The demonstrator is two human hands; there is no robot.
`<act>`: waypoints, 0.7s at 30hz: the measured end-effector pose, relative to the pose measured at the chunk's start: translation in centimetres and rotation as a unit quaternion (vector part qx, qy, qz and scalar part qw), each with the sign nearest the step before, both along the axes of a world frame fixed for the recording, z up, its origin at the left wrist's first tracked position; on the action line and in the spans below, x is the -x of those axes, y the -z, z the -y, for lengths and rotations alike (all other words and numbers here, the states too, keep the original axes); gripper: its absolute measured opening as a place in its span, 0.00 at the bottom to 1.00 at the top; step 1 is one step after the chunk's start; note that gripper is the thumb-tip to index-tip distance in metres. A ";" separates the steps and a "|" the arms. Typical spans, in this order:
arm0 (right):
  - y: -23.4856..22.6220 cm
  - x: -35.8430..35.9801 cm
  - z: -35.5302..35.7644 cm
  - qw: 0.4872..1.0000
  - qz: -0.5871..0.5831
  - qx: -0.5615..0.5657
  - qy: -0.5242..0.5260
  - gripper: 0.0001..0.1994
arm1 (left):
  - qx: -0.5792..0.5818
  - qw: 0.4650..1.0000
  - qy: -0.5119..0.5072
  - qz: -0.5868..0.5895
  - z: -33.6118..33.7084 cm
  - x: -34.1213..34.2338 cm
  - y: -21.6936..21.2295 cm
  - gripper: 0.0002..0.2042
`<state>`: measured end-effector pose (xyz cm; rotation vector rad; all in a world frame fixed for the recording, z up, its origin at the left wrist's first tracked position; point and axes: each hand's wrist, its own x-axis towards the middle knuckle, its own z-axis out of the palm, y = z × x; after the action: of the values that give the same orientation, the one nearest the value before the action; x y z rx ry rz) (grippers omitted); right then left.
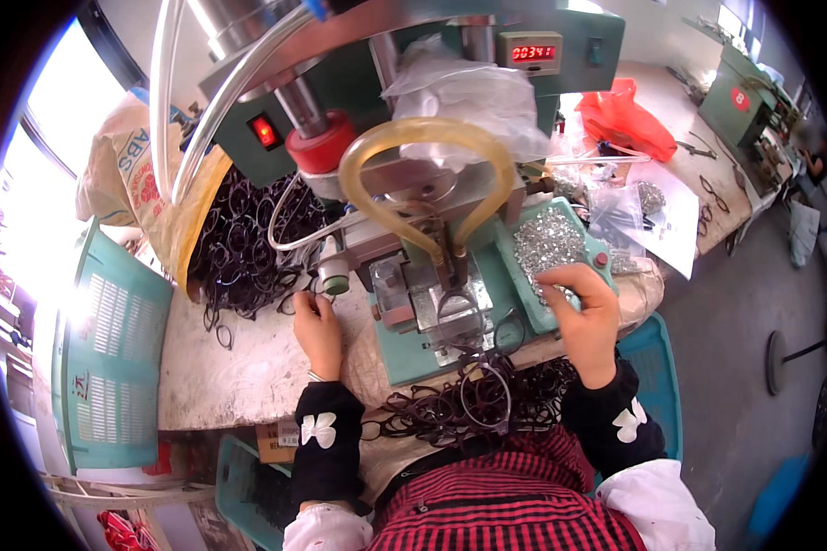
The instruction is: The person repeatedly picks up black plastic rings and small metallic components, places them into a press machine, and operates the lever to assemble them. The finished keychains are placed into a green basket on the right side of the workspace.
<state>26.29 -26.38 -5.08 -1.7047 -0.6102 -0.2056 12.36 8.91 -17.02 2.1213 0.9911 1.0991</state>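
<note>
Silver bits (546, 243) at right hand (588, 321), spectacle frames (248, 230) near left hand (318, 335)

Press housing (588, 50) was green, frames (239, 230) dark, parts (551, 241) silver.
The tray (514, 280) was pale green, the tube (427, 130) amber, the collar (322, 142) red, the bag (627, 119) orange-red. The apron (524, 500) showed a red-and-black check; the cuffs (333, 464) were black with white bows (319, 429); the basket (119, 376) was turquoise.

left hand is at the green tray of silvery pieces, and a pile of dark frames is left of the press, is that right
Not quite: the head view shows the right hand, not the left hand, at the green tray of silvery pieces. A pile of dark frames does lie left of the press.
</note>
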 end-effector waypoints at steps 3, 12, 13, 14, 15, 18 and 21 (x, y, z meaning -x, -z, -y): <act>-2.8 0.6 -3.6 0.995 0.045 -0.025 -0.085 0.12 | 0.088 0.994 0.036 0.046 -1.6 0.7 0.5 0.07; -1.8 1.4 -7.3 0.970 -0.127 -0.160 -0.133 0.27 | 0.123 0.847 0.319 0.407 9.8 2.3 -14.7 0.10; -2.5 1.6 -7.4 0.960 -0.161 -0.169 -0.157 0.28 | 0.055 0.838 0.369 0.398 10.6 2.5 -17.1 0.11; -3.3 1.9 -7.4 0.947 -0.195 -0.190 -0.168 0.28 | -0.015 0.820 0.419 0.389 11.2 2.6 -19.3 0.11; -3.9 2.5 -7.6 0.933 -0.229 -0.209 -0.183 0.28 | -0.078 0.844 0.427 0.314 11.5 2.8 -21.1 0.10; -4.3 3.1 -7.9 0.924 -0.246 -0.220 -0.196 0.28 | -0.074 0.863 0.385 0.317 11.0 0.4 -20.7 0.08; -4.8 3.9 -6.6 0.956 -0.161 -0.166 -0.180 0.27 | -0.109 0.855 0.390 0.325 12.2 0.9 -20.6 0.07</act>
<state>22.38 -19.76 -0.28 -1.2415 -0.5930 0.2172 11.50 -3.29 3.61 1.7855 -0.3157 1.3461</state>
